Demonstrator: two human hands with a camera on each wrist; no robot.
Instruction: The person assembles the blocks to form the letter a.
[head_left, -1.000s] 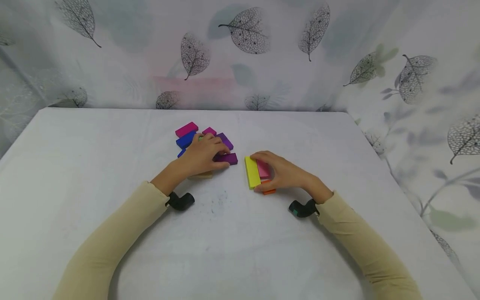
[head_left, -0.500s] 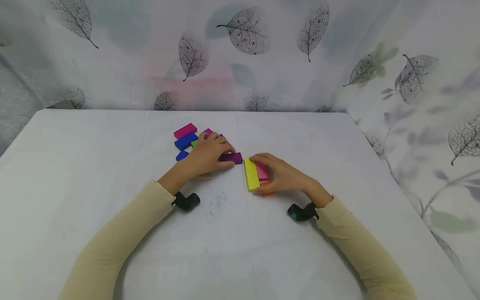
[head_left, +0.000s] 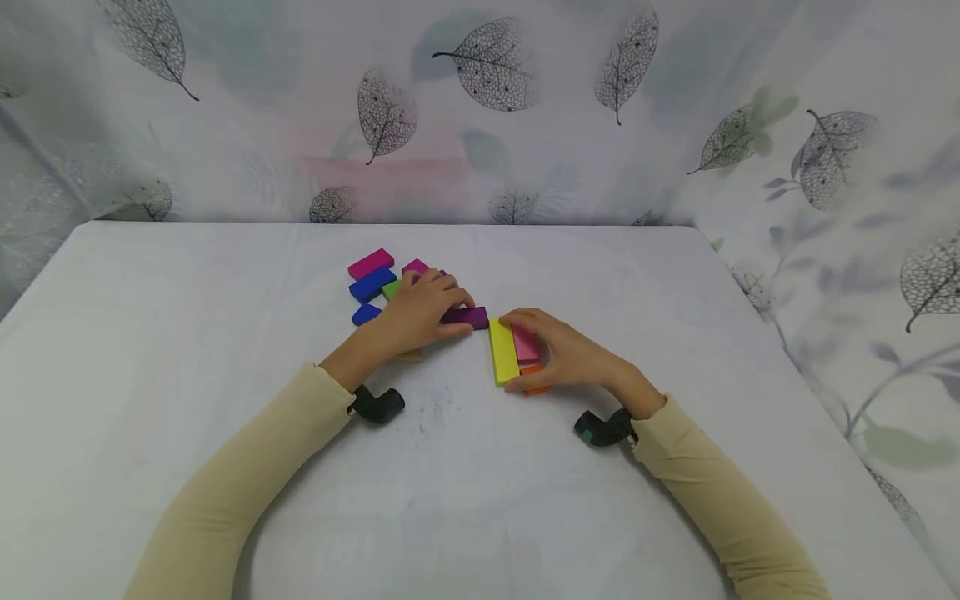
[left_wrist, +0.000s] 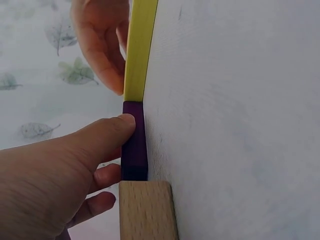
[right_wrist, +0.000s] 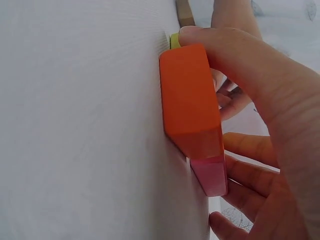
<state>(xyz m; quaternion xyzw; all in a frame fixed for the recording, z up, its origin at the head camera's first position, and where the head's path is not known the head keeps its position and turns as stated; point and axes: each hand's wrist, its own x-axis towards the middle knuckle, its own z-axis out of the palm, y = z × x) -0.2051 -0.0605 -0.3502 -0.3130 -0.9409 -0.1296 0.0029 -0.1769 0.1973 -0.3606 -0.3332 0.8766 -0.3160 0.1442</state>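
Note:
My left hand pinches a purple wooden block, with the thumb along its near side in the left wrist view. One end of that block meets the far part of a yellow block. Thumb and index finger of my right hand hold the yellow block by its two ends, flat on the table. Under that palm, a pink block and an orange block lie against the yellow one's right side. The purple block's left end is hidden under my left hand in the head view.
Around and behind my left hand lie a magenta block, blue blocks, a green block and a bare wood block, partly covered. A white cloth covers the table, and a leaf-print curtain hangs behind it.
My left hand has slid right with the purple block, closing the gap to the yellow block. More of the blocks on the left shows now. My right hand has stayed nearly still.

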